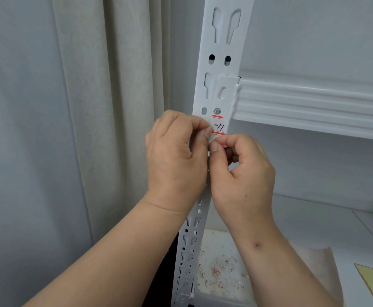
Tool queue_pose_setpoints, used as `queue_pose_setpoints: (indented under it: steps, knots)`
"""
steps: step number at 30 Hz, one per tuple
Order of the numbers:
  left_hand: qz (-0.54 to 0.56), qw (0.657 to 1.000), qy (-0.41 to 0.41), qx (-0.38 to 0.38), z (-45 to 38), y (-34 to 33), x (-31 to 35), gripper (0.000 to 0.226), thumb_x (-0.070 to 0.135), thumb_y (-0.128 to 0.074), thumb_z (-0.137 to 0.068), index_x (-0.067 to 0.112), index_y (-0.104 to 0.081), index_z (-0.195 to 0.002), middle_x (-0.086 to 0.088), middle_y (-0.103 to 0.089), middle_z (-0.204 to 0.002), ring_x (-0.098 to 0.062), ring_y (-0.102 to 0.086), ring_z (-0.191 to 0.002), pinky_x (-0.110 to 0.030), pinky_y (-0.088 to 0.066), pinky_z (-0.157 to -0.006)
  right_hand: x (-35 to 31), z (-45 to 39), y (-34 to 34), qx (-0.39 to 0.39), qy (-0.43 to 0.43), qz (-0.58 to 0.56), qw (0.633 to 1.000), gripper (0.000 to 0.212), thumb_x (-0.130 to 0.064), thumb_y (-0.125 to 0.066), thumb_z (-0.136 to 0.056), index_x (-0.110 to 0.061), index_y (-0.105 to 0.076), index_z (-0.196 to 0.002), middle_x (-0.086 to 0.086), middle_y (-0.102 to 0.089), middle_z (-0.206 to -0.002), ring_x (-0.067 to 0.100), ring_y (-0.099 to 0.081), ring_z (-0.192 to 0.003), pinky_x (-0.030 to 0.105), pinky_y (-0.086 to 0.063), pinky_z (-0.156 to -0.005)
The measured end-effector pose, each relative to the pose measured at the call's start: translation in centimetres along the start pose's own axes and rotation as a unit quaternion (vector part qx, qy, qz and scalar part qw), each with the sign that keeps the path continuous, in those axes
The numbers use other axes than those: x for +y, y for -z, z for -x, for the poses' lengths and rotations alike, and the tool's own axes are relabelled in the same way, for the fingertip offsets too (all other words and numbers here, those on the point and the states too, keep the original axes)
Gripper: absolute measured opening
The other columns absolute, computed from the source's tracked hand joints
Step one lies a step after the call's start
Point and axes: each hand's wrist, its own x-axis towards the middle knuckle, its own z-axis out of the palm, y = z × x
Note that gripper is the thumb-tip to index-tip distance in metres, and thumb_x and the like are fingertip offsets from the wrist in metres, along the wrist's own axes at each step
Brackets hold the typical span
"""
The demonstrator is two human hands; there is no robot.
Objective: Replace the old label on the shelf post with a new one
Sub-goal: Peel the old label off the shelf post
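**Two hands at the label on the white post**

Both arms reach up from the bottom of the view, wrists close together. The left hand [176, 151] is curled, w/ thumb and first finger pinched at the left edge of the label [218, 126]. The right hand [243, 171] is curled too, just below and to the right. Its thumb and fingers pinch a small bit of white paper w/ red on it, at the label's bottom edge. Can't tell if that bit is part of the label or a 2nd piece.

The label sits on the shelf post [223, 63], right above the fingers & just under a round hole. It is white w/ red lines at top and bottom and black pen marks in the middle.

A white shelf beam [314, 103] joins the post on the right. A pale curtain [88, 107] hangs on the left. Lower down, a white tray [214, 244] holds red & white scraps.
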Motion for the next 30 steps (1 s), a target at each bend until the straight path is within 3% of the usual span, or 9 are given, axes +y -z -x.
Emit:
queue_pose_setpoints:
  steps: [4, 10, 16, 18, 21, 24, 26, 28, 30]
  knots:
    - [-0.029, 0.999, 0.008, -0.019, -0.3, 0.1, 0.5, 0.004, 0.008, -0.065, -0.083, 0.011, -0.065, -0.080, 0.004, -0.056, -0.083, -0.024, -0.058, -0.081, -0.049, -0.050, -0.072, 0.1, 0.0, -0.1, -0.002, 0.003, 0.000, 1.000, 0.007, -0.024, -0.058, -0.086, -0.021, -0.063, -0.084, -0.010, -0.058, -0.079, 0.006, -0.054, -0.073, 0.023, -0.045, -0.069]
    - [-0.084, 0.994, 0.016, -0.068, -0.4, 0.4, 0.5, 0.011, 0.019, -0.051, -0.087, 0.015, -0.060, -0.084, 0.000, -0.057, -0.088, -0.021, -0.052, -0.086, -0.032, -0.036, -0.078, -0.1, 0.2, 0.0, -0.014, -0.017, -0.011, 1.000, 0.007, -0.023, -0.057, -0.086, -0.021, -0.064, -0.084, -0.009, -0.060, -0.081, 0.000, -0.054, -0.076, 0.007, -0.039, -0.067]
    - [-0.046, 0.990, 0.091, -0.100, 0.8, 1.2, 0.8, 0.018, 0.016, -0.053, -0.091, 0.029, -0.050, -0.080, 0.014, -0.048, -0.084, -0.007, -0.045, -0.083, -0.036, -0.040, -0.080, -0.2, 0.4, 0.5, -0.021, -0.045, -0.018, 0.999, 0.007, -0.027, -0.056, -0.086, -0.024, -0.062, -0.083, -0.010, -0.062, -0.082, 0.006, -0.057, -0.077, 0.018, -0.044, -0.070]
    - [-0.014, 0.984, 0.139, -0.112, 1.1, 1.7, 1.0, 0.030, 0.014, -0.055, -0.095, 0.034, -0.045, -0.075, 0.017, -0.047, -0.082, -0.001, -0.047, -0.079, -0.029, -0.041, -0.078, -0.2, 0.5, 0.7, -0.022, -0.052, -0.019, 0.998, 0.006, -0.027, -0.056, -0.086, -0.026, -0.061, -0.083, -0.010, -0.062, -0.082, 0.006, -0.058, -0.077, 0.017, -0.044, -0.070]
    - [0.048, 0.966, 0.221, -0.127, 1.2, 2.3, 1.5, 0.026, 0.013, -0.057, -0.095, 0.031, -0.051, -0.077, 0.009, -0.054, -0.088, 0.006, -0.049, -0.074, -0.009, -0.039, -0.068, -0.4, 0.5, 0.8, -0.027, -0.054, -0.026, 0.998, 0.005, -0.026, -0.056, -0.086, -0.026, -0.061, -0.083, -0.010, -0.062, -0.082, 0.005, -0.058, -0.077, 0.009, -0.041, -0.067]
    - [0.057, 0.964, 0.229, -0.119, 0.4, 2.3, 2.0, 0.026, 0.014, -0.061, -0.094, 0.034, -0.052, -0.079, 0.009, -0.055, -0.091, 0.009, -0.051, -0.075, -0.004, -0.040, -0.069, -0.6, 0.5, 0.7, -0.030, -0.055, -0.033, 0.998, 0.005, -0.026, -0.057, -0.087, -0.026, -0.061, -0.084, -0.010, -0.063, -0.083, 0.004, -0.058, -0.077, 0.007, -0.040, -0.067]
    - [0.043, 0.973, 0.197, -0.114, -0.2, 2.1, 2.1, 0.029, 0.018, -0.065, -0.092, 0.040, -0.050, -0.081, 0.015, -0.053, -0.089, 0.008, -0.053, -0.079, -0.009, -0.044, -0.079, -0.7, 0.6, 0.7, -0.033, -0.055, -0.038, 0.997, 0.005, -0.026, -0.057, -0.087, -0.025, -0.062, -0.085, -0.010, -0.064, -0.083, 0.002, -0.058, -0.077, 0.007, -0.040, -0.067]
    - [0.024, 0.981, 0.155, -0.113, -0.6, 1.8, 2.2, 0.021, 0.022, -0.066, -0.088, 0.038, -0.052, -0.085, 0.019, -0.051, -0.088, 0.002, -0.056, -0.083, -0.033, -0.050, -0.091, -0.7, 0.7, 0.7, -0.032, -0.058, -0.043, 0.997, 0.006, -0.026, -0.057, -0.086, -0.026, -0.062, -0.085, -0.010, -0.064, -0.083, 0.003, -0.058, -0.076, 0.008, -0.040, -0.066]
    - [0.001, 0.986, 0.120, -0.112, -0.7, 1.6, 2.2, 0.013, 0.023, -0.065, -0.085, 0.032, -0.056, -0.086, 0.016, -0.052, -0.086, -0.007, -0.058, -0.083, -0.046, -0.050, -0.088, -0.6, 0.7, 0.9, -0.033, -0.060, -0.038, 0.997, 0.006, -0.027, -0.056, -0.086, -0.026, -0.062, -0.083, -0.009, -0.064, -0.081, 0.004, -0.058, -0.075, 0.011, -0.041, -0.065]
